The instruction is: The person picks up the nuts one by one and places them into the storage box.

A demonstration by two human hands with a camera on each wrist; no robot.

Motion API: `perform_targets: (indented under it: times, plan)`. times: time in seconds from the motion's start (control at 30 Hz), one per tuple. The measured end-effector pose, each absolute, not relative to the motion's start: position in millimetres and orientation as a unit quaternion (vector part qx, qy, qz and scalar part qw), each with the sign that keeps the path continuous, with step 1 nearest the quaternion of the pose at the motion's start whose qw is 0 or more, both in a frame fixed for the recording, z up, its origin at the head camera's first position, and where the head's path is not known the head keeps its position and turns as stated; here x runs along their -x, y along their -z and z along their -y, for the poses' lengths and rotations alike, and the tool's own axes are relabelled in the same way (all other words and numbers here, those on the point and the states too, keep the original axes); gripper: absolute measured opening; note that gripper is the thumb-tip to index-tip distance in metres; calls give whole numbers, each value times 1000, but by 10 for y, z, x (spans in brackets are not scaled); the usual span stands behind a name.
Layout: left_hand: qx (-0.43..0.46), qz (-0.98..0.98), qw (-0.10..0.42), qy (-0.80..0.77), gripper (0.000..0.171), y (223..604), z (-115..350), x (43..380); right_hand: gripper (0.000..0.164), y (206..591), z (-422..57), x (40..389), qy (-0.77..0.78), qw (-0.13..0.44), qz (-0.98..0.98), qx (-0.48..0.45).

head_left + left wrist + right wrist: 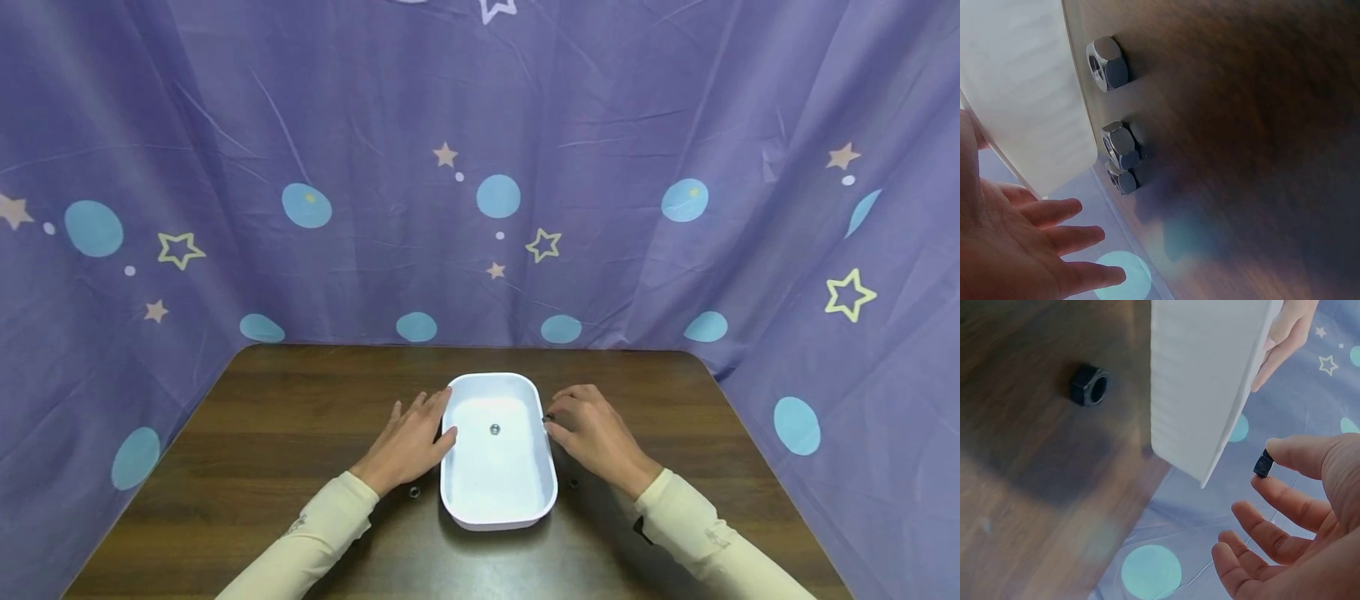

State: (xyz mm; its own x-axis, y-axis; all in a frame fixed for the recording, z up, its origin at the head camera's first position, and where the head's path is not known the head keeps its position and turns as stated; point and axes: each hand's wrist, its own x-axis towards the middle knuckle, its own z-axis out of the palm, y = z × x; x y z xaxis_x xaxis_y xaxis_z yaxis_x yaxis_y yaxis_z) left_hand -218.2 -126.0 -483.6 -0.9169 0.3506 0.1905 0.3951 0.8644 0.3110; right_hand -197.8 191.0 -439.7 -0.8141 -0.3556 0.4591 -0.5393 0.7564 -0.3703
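A white rectangular tray [498, 492] stands on the wooden table, with one silver nut [495, 429] lying on its floor. At the tray's left rim is my left hand [408, 442], fingers straight and spread, its thumb reaching over the edge. My right hand [600, 437] pinches a black nut [1264, 464] between thumb and index fingertip, just off the tray's right rim. Its other fingers are loosely bent. Another black nut [1089, 385] rests on the table right of the tray. Beside the tray's left wall, the left wrist view has three silver nuts [1107, 65] in a row.
The brown wooden table [300, 400] has rounded far corners. A purple curtain [420, 250] with stars and blue dots hangs behind it and along both sides. The tray's raised walls stand between my two hands.
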Motion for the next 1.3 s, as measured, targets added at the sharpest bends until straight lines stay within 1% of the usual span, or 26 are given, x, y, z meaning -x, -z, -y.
perform_targets:
  times: [0.3, 0.53, 0.8, 1.03, 1.2, 1.3]
  plan:
    - [194, 963, 60, 179, 69, 4829, 1277, 2173, 9, 4366, -1732, 2003, -240, 170, 922, -251]
    - [198, 962, 57, 177, 70, 4834, 1276, 2174, 12, 4394, -1634, 2034, -217, 181, 921, -267]
    - [195, 963, 60, 176, 70, 4832, 1277, 2170, 14, 4451, -1546, 2068, -216, 163, 926, -264]
    - [192, 964, 61, 174, 70, 4838, 1271, 2169, 11, 4519, -1483, 2087, -218, 171, 917, -287]
    - [187, 966, 55, 169, 69, 4841, 1273, 2165, 10, 4562, -1449, 2096, -212, 151, 921, -289]
    - [186, 966, 53, 168, 69, 4838, 1272, 2166, 11, 4595, -1431, 2109, -210, 149, 921, -293]
